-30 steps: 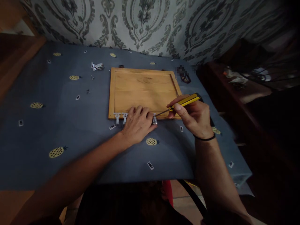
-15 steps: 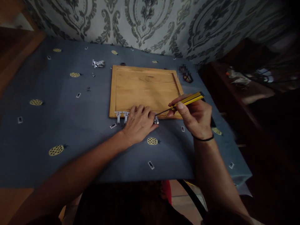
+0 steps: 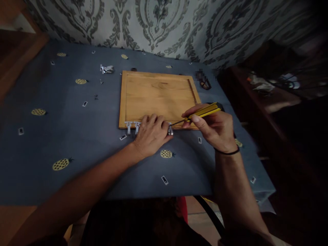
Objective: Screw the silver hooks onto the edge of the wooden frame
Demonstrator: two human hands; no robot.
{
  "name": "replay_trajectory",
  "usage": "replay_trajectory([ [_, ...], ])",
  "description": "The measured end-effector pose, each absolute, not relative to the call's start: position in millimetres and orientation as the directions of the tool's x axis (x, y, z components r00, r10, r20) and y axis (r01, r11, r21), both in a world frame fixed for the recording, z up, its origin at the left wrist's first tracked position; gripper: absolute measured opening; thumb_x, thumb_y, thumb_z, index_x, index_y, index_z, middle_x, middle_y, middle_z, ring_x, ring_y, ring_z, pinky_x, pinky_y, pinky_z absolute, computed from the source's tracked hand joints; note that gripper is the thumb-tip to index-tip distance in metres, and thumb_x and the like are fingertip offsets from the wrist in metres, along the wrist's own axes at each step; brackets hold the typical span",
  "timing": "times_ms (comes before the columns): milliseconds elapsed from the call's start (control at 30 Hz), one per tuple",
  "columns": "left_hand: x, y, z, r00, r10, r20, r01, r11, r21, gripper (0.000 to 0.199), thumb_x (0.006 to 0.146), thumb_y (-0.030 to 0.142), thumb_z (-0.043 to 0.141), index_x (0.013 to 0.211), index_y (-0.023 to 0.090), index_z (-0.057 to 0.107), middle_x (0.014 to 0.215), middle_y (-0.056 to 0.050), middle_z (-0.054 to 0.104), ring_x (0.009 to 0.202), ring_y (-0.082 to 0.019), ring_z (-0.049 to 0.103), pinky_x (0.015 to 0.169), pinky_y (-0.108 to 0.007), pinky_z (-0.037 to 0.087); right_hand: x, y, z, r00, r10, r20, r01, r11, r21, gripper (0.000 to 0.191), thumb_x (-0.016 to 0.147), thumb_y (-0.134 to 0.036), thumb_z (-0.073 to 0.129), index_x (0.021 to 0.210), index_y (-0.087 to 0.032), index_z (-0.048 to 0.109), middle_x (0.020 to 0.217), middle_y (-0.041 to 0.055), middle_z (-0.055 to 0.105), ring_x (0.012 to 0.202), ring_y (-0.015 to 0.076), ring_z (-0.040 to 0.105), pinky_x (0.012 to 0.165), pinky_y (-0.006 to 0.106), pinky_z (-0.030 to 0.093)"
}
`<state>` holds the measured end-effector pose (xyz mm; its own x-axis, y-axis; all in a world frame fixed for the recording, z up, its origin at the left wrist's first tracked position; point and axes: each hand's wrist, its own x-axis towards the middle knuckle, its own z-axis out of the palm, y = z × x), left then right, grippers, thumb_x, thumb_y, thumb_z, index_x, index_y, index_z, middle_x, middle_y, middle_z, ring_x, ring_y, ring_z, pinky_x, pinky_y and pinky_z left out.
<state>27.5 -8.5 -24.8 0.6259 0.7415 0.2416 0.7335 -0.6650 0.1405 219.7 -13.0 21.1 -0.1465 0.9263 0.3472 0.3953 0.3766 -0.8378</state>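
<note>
We have the board (image 3: 159, 97) lying flat on the blue cloth (image 3: 89, 143), its near edge toward us. Our L hand (image 3: 151, 135) rests palm down over that edge, fingers close together & bent onto the wood, thumb at the end hinge (image 3: 171, 131); it hides what's under it, so we can't tell how far it's closed or if it grips anything. Our R hand (image 3: 214, 126), w/ a black band (image 3: 227, 152) at the wrist, is closed around the yellow/blk driver (image 3: 208, 110), thumb & fingers pinching near the shaft, tip angled down-left to the end hinge. 2 more hinges (image 3: 128, 127) sit along the edge, L of our L hand. Metal parts (image 3: 107, 69) & small screws (image 3: 96, 97) lie on the cloth, L of the board.
</note>
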Motion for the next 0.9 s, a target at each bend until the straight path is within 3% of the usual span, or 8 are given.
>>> replay_trajectory([
  [367,28,-9,-23,0.628,0.747,0.218,0.74,-0.66,0.13,0.039,0.096,0.046,0.061,0.115,0.012,0.064,0.114,-0.014,0.064,0.112,-0.031,0.056,0.093,-0.043,0.042,208,-12,9,-0.02,0.93,0.367,0.397,0.344,-0.851,0.036,0.069,-0.055,0.085,0.075,-0.024,0.068,0.071,-0.0008,0.066,0.052,0.0138,0.062,0.05,0.029,0.056],
  [533,28,-9,-23,0.631,0.743,0.224,0.737,-0.664,0.126,0.037,0.096,0.045,0.061,0.114,0.012,0.064,0.114,-0.013,0.064,0.112,-0.031,0.056,0.092,-0.043,0.043,206,-13,11,-0.025,0.959,0.281,0.299,0.276,-0.914,0.033,0.073,-0.052,0.084,0.081,-0.023,0.071,0.065,-0.0012,0.067,0.052,0.0134,0.064,0.052,0.028,0.058],
  [700,27,-9,-24,0.626,0.739,0.251,0.736,-0.665,0.122,0.036,0.095,0.045,0.062,0.112,0.013,0.065,0.112,-0.013,0.065,0.11,-0.03,0.056,0.091,-0.042,0.043,211,-13,12,-0.067,0.961,0.267,0.279,0.275,-0.92,0.031,0.076,-0.049,0.083,0.089,-0.022,0.073,0.085,0.0022,0.074,0.062,0.0144,0.07,0.059,0.029,0.062],
  [800,27,-9,-24,0.626,0.74,0.245,0.738,-0.664,0.122,0.035,0.095,0.045,0.061,0.112,0.014,0.065,0.113,-0.013,0.065,0.111,-0.03,0.056,0.09,-0.042,0.043,215,-12,14,-0.11,0.953,0.284,0.307,0.304,-0.902,0.028,0.078,-0.049,0.081,0.081,-0.022,0.075,0.08,0.0037,0.074,0.072,0.018,0.072,0.061,0.029,0.063],
  [900,28,-9,-24,0.629,0.742,0.232,0.737,-0.664,0.124,0.036,0.096,0.045,0.061,0.113,0.013,0.065,0.114,-0.013,0.064,0.112,-0.03,0.056,0.091,-0.043,0.043,216,-12,15,-0.11,0.95,0.293,0.319,0.313,-0.894,0.028,0.077,-0.048,0.082,0.071,-0.022,0.074,0.081,0.0036,0.074,0.063,0.0159,0.069,0.057,0.03,0.062],
])
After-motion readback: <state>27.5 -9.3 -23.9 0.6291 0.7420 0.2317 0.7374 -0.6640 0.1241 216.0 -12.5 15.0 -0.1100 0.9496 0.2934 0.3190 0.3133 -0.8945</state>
